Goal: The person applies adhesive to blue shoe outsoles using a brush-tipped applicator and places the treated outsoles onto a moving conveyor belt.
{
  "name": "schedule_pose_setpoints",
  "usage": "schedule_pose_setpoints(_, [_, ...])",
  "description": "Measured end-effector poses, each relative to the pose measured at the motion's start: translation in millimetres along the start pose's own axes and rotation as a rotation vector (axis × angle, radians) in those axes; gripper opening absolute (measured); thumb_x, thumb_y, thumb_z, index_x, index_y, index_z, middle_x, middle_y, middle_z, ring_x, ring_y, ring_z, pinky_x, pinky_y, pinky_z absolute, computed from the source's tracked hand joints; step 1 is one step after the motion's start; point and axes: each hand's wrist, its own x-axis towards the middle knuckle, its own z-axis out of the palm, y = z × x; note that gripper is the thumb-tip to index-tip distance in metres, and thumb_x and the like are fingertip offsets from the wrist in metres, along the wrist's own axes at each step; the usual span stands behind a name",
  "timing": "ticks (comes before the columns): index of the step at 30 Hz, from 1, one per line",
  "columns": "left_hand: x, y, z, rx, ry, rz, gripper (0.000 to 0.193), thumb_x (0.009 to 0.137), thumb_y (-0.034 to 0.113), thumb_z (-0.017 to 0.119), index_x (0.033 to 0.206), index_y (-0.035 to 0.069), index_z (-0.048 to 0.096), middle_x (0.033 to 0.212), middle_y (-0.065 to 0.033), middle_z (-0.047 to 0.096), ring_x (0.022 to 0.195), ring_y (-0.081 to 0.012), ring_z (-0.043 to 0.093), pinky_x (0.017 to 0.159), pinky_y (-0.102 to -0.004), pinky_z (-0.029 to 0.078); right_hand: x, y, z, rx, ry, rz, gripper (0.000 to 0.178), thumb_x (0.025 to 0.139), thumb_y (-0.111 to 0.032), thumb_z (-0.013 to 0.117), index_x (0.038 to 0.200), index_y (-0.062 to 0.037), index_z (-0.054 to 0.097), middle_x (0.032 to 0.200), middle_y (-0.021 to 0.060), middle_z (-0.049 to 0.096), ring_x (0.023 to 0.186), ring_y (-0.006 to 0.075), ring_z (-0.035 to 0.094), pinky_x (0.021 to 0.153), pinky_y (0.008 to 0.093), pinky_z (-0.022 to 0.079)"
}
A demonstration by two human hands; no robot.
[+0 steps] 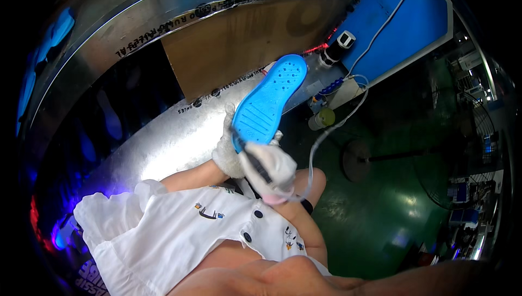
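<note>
A bright blue shoe sole point(263, 108) is tilted up over the metal bench, its holed toe end pointing away and its ridged heel end towards me. My left hand point(227, 152), in a whitish glove, grips the sole by its heel half, with fingers along the left edge and fingertips showing at the right. Close against the heel, my right hand point(277, 166) is closed, also gloved and a little smeared by motion. It holds a slim black pen-like tool point(254, 162), whose tip lies at the heel's edge. A pale tube point(311, 162) runs to this hand.
Beneath the sole lies a shiny metal bench point(163, 143). A brown cardboard sheet point(228, 45) stands behind it. To the right are a black-and-white cylinder point(337, 48), a blue panel point(397, 24), a yellow-topped container point(323, 117) and a fan stand point(356, 160) on the green floor.
</note>
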Motion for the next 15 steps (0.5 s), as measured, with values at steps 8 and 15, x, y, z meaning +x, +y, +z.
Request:
schedule_pose_setpoints(8, [14.9, 22.7, 10.2, 0.022, -0.273, 0.044, 0.098, 0.082, 0.083, 0.044, 0.146, 0.008, 0.04, 0.126, -0.0293, 0.056, 0.102, -0.0421, 0.061, 0.081, -0.0544, 0.056, -2.8, 6.2, -1.3, -0.074, 0.06, 0.003, 0.024, 0.073, 0.001, 0.078, 0.095, -0.0036, 0.071, 0.088, 0.0134, 0.071, 0.077, 0.0255, 0.071, 0.072, 0.032, 0.056])
schedule_pose_setpoints(15, [28.6, 66.6, -1.3, 0.087, -0.424, -0.291, 0.091, 0.087, 0.076, 0.046, 0.149, 0.01, 0.037, 0.128, -0.0293, 0.056, 0.104, -0.0432, 0.064, 0.073, -0.0517, 0.06, -1.9, 31.9, -17.7, 0.083, 0.005, 0.157, 0.021, 0.079, 0.001, 0.074, 0.1, -0.0021, 0.07, 0.093, 0.0105, 0.072, 0.072, 0.0183, 0.067, 0.066, 0.0298, 0.054])
